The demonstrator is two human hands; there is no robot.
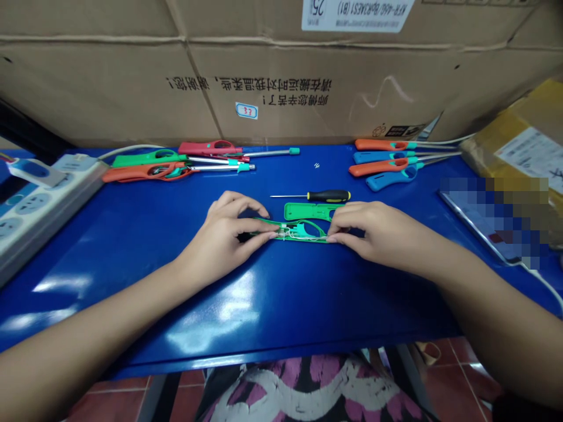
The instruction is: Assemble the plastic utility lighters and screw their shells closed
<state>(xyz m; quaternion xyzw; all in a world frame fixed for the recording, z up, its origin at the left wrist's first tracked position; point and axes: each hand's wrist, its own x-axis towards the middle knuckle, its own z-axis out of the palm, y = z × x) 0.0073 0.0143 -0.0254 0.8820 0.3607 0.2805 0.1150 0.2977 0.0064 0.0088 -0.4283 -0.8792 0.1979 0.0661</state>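
Observation:
A green lighter body point(308, 230) lies opened on the blue table, its inner parts and a thin white wire showing. My left hand point(226, 225) pinches its left end between thumb and fingers. At the other end, my right hand point(367, 230) closes thumb and fingertips on the lighter's edge near the wire. Just behind it lies the matching green half shell point(308, 211), its right end partly covered by my right hand. A screwdriver point(328, 196) with a black and yellow handle rests farther back, its shaft pointing left.
Several long-necked lighters point(153, 171) lie at the back left, and more lighters point(380, 168) at the back right. A white power strip point(44, 196) runs along the left. A phone point(479, 225) and a taped box point(519, 135) are at right. A large carton point(272, 64) borders the back.

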